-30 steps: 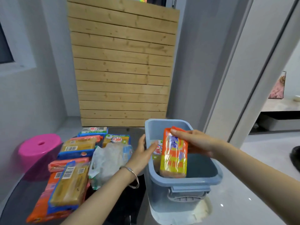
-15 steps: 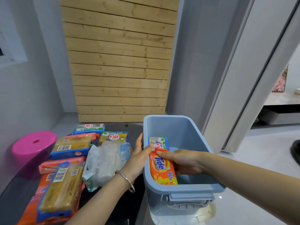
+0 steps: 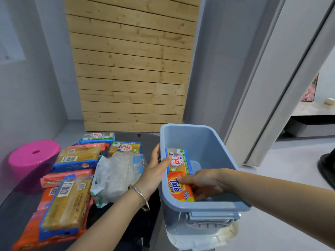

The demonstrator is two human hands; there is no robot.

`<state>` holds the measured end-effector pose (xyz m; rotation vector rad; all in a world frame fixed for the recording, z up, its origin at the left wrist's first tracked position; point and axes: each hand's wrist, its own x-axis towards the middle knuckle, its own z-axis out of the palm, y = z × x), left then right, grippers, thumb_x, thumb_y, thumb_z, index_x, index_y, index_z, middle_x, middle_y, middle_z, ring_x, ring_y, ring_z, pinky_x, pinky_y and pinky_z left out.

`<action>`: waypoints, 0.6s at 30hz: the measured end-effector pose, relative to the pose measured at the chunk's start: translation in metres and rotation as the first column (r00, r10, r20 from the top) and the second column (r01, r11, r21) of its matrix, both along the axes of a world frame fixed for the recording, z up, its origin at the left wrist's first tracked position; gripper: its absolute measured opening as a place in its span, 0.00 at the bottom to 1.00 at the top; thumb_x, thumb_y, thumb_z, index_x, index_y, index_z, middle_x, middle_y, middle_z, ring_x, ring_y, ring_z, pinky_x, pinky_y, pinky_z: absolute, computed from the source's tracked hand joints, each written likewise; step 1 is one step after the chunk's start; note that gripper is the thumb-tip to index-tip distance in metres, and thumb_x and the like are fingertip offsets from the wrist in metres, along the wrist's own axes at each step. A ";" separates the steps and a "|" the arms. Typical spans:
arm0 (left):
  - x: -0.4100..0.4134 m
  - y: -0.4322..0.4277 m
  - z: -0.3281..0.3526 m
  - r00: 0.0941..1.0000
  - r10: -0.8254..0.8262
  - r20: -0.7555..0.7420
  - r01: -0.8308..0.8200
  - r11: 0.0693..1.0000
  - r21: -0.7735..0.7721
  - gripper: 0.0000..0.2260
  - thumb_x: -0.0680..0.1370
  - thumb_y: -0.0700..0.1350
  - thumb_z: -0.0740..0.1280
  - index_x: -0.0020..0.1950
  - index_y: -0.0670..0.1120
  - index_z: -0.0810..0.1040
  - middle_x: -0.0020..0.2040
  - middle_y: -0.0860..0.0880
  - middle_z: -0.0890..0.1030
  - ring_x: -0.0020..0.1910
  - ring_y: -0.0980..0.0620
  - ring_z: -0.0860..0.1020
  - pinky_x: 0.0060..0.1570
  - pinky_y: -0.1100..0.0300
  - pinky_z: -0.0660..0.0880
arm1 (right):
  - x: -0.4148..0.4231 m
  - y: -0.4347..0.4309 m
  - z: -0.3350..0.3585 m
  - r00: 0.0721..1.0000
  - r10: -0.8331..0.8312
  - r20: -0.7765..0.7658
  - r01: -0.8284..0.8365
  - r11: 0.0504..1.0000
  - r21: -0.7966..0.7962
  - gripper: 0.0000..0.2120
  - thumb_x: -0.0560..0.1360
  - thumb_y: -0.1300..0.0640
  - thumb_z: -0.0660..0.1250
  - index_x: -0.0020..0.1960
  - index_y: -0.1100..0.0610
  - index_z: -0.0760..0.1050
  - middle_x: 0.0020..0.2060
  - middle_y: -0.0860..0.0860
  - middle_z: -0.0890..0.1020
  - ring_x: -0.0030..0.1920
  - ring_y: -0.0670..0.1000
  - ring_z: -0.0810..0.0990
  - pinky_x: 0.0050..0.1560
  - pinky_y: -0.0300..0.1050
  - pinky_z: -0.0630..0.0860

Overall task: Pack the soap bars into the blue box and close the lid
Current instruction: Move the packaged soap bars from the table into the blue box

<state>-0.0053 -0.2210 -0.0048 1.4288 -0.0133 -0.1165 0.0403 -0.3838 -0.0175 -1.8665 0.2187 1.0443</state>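
The blue box stands open at the right of the dark table. Inside it, against the left wall, an orange Tide soap bar lies low, and a yellow-and-blue wrapped bar stands behind it. My right hand reaches into the box and grips the Tide bar. My left hand holds the box's left rim, thumb inside against the yellow-and-blue bar. Several more wrapped soap bars lie piled on the table to the left.
A crumpled clear plastic bag lies between the soap pile and the box. A pink stool stands at the far left. The box sits on a whitish lid-like piece. A wooden slat panel leans behind the table.
My right hand has pushed the Tide bar lower into the box, flat against the left wall. My left hand stays on the rim.
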 end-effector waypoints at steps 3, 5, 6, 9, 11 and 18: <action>0.000 0.000 -0.001 1.000 -0.012 0.009 0.012 1.000 0.007 0.23 0.80 0.45 0.59 0.73 0.57 0.57 0.58 0.50 0.76 0.51 0.53 0.79 0.50 0.58 0.78 | -0.001 0.001 0.001 0.997 0.068 0.030 -0.066 0.995 -0.076 0.23 0.73 0.45 0.69 0.63 0.54 0.72 0.54 0.53 0.81 0.54 0.52 0.80 0.60 0.48 0.76; 0.000 0.001 0.000 1.000 -0.018 0.010 0.018 1.000 0.005 0.23 0.80 0.45 0.59 0.73 0.57 0.57 0.58 0.50 0.76 0.49 0.55 0.79 0.46 0.61 0.79 | -0.003 0.000 0.003 0.995 0.074 0.061 -0.067 0.991 -0.112 0.25 0.72 0.44 0.69 0.64 0.55 0.72 0.57 0.54 0.81 0.55 0.54 0.80 0.63 0.50 0.75; 0.000 0.001 0.000 1.000 -0.018 0.011 0.018 1.000 0.001 0.23 0.80 0.44 0.59 0.73 0.57 0.57 0.58 0.50 0.76 0.48 0.55 0.79 0.45 0.62 0.79 | -0.004 -0.002 0.007 0.993 0.075 0.090 -0.063 0.989 -0.130 0.26 0.72 0.45 0.70 0.65 0.56 0.72 0.58 0.55 0.81 0.55 0.54 0.80 0.63 0.51 0.75; 0.000 0.002 0.001 1.000 -0.016 0.004 0.016 1.000 0.015 0.25 0.80 0.44 0.59 0.74 0.57 0.54 0.62 0.49 0.75 0.52 0.52 0.78 0.54 0.54 0.77 | -0.006 -0.014 0.030 0.985 0.036 0.167 -0.014 0.991 -0.132 0.26 0.73 0.45 0.69 0.64 0.59 0.73 0.59 0.58 0.81 0.58 0.56 0.81 0.62 0.52 0.76; 0.002 0.001 0.004 1.000 -0.012 0.024 0.010 0.996 0.087 0.28 0.80 0.44 0.59 0.75 0.57 0.49 0.68 0.50 0.70 0.60 0.50 0.75 0.62 0.52 0.72 | -0.004 -0.024 0.052 0.978 -0.018 0.209 0.033 0.997 -0.069 0.24 0.74 0.46 0.67 0.64 0.60 0.74 0.59 0.59 0.81 0.60 0.58 0.80 0.64 0.53 0.74; 0.018 -0.001 0.012 0.972 -0.121 0.203 0.010 0.879 0.477 0.24 0.81 0.45 0.57 0.75 0.52 0.54 0.77 0.54 0.44 0.75 0.58 0.47 0.69 0.63 0.52 | 0.024 -0.017 0.068 0.913 -0.224 0.341 0.248 0.969 -0.026 0.22 0.79 0.44 0.57 0.62 0.59 0.73 0.55 0.58 0.81 0.54 0.57 0.80 0.56 0.50 0.75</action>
